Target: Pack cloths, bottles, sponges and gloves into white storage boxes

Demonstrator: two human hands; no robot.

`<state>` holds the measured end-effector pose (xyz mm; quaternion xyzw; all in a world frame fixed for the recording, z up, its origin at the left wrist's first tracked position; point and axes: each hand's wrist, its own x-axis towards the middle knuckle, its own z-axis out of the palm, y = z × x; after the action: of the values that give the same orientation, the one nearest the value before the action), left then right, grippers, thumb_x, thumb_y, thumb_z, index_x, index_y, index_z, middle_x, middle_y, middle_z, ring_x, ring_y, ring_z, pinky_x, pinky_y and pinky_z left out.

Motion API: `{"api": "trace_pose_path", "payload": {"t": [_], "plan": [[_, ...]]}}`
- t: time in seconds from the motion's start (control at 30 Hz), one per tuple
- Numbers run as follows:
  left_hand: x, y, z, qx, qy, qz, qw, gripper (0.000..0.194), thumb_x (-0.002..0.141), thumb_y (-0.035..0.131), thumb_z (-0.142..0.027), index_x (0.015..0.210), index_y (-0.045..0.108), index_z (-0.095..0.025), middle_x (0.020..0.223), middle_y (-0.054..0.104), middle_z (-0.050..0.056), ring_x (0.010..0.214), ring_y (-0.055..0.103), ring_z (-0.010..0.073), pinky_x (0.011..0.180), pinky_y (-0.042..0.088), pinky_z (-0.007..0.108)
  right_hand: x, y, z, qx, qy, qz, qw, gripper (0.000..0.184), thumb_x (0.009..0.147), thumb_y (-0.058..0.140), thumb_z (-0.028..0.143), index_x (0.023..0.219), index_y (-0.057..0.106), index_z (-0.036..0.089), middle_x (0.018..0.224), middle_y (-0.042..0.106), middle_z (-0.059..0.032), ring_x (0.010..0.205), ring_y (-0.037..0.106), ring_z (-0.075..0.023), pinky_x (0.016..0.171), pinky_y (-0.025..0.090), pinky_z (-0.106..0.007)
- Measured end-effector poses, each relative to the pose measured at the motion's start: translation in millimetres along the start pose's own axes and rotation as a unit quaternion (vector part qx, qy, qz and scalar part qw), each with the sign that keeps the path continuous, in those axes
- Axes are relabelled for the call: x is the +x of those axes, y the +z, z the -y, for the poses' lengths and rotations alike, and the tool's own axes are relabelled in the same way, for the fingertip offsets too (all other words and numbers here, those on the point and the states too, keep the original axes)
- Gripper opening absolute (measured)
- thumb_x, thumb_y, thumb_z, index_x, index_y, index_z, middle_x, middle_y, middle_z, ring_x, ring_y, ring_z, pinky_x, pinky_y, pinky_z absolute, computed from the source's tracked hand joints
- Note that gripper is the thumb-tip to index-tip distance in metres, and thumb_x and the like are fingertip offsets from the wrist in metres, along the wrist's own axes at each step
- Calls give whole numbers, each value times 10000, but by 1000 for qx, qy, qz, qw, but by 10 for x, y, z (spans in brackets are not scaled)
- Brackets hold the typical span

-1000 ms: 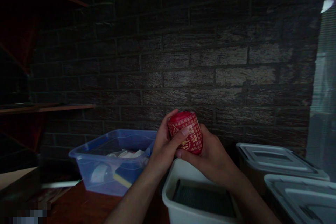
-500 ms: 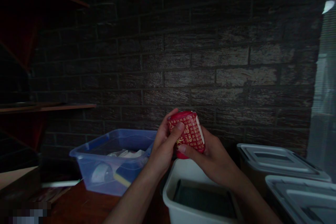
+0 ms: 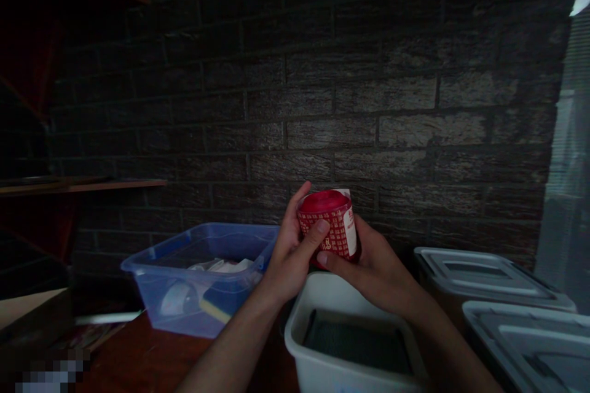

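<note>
Between my two hands is a round red roll (image 3: 328, 224) in a printed wrapper with gold characters and a white label; its exact kind is hard to make out. My left hand (image 3: 295, 245) grips its left side, thumb across the front. From the right and below, my right hand (image 3: 369, 264) closes on it, thumb near the lower front. Beneath the hands stands a white bin (image 3: 304, 350) with a dark green, fabric-like thing (image 3: 354, 341) inside. The roll is held above the bin's far rim.
A translucent blue tub (image 3: 157, 295) with white items and a sponge (image 3: 219, 304) stands left on the brown table (image 3: 152, 356). Two lidded boxes (image 3: 483, 276) are at the right. Shelves (image 3: 83, 186) jut out at left, and a dark brick wall (image 3: 286, 104) rises behind.
Both hands have turned the red roll, so its top end and more of the white label now show. The view has shifted slightly.
</note>
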<state>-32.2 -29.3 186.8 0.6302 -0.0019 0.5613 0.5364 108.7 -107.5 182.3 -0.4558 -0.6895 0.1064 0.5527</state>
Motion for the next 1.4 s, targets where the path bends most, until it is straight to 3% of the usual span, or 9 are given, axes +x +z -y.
{"api": "trace_pose_path", "payload": {"t": [0.2, 0.33, 0.4, 0.6, 0.83, 1.17, 1.3, 1.4], "plan": [[9, 11, 55, 19, 7, -31, 999, 747, 907, 728, -364, 1547, 354, -275, 1456, 595, 91, 1323, 575, 261, 1137, 449, 399, 19, 27, 50, -83, 11, -64, 994, 376, 824, 776, 435, 1091, 622, 219, 954, 736, -7, 806, 692, -197, 708, 508, -313], [22, 45, 67, 33, -13, -16, 999, 967, 763, 867, -252, 1547, 302, -270, 1360, 653, 90, 1160, 665, 240, 1037, 527, 377, 21, 41, 48, -154, -5, -101, 983, 330, 796, 774, 383, 1020, 606, 207, 867, 715, -2, 736, 677, -192, 652, 476, -302], [38, 49, 70, 23, -22, -31, 999, 987, 723, 891, -226, 1529, 323, -260, 1319, 674, 83, 1102, 682, 226, 986, 551, 353, 17, 46, 50, -168, -8, -99, 981, 346, 794, 773, 375, 1040, 600, 204, 893, 717, -10, 768, 682, -203, 676, 481, -311], [78, -33, 79, -7, -24, -82, 996, 817, 756, 841, -249, 1470, 445, -262, 1289, 688, 69, 1088, 681, 224, 918, 560, 321, 1, 30, 103, -109, -12, -57, 992, 458, 816, 780, 478, 1154, 608, 222, 1003, 733, -8, 848, 688, -193, 728, 512, -307], [40, -76, 61, -64, -34, -49, 996, 776, 752, 782, -247, 1469, 486, -269, 1195, 726, 66, 957, 708, 230, 790, 585, 316, -24, 31, 97, 2, 26, 13, 1000, 418, 851, 767, 473, 1165, 622, 238, 1022, 751, -1, 874, 697, -199, 713, 528, -299], [26, -58, 65, -60, -49, -38, 996, 691, 798, 789, -244, 1435, 526, -296, 1197, 721, 33, 995, 688, 189, 858, 565, 284, -21, 31, 121, -20, 15, -19, 1000, 408, 849, 766, 484, 1129, 627, 222, 982, 750, 2, 822, 693, -179, 703, 527, -296], [16, -43, 67, -36, -51, -37, 997, 531, 814, 788, -246, 1317, 620, -245, 1091, 736, 28, 936, 680, 170, 852, 556, 275, -8, 37, 89, -43, 6, -36, 998, 411, 834, 781, 453, 1133, 618, 223, 973, 745, 10, 807, 691, -164, 698, 524, -285], [0, -36, 41, -34, -53, -26, 998, 544, 802, 785, -233, 1319, 618, -237, 1095, 739, 30, 917, 678, 171, 848, 552, 282, 0, 35, 72, -52, -3, -44, 998, 438, 818, 796, 443, 1145, 607, 221, 992, 743, 7, 823, 693, -168, 711, 525, -291]]}}
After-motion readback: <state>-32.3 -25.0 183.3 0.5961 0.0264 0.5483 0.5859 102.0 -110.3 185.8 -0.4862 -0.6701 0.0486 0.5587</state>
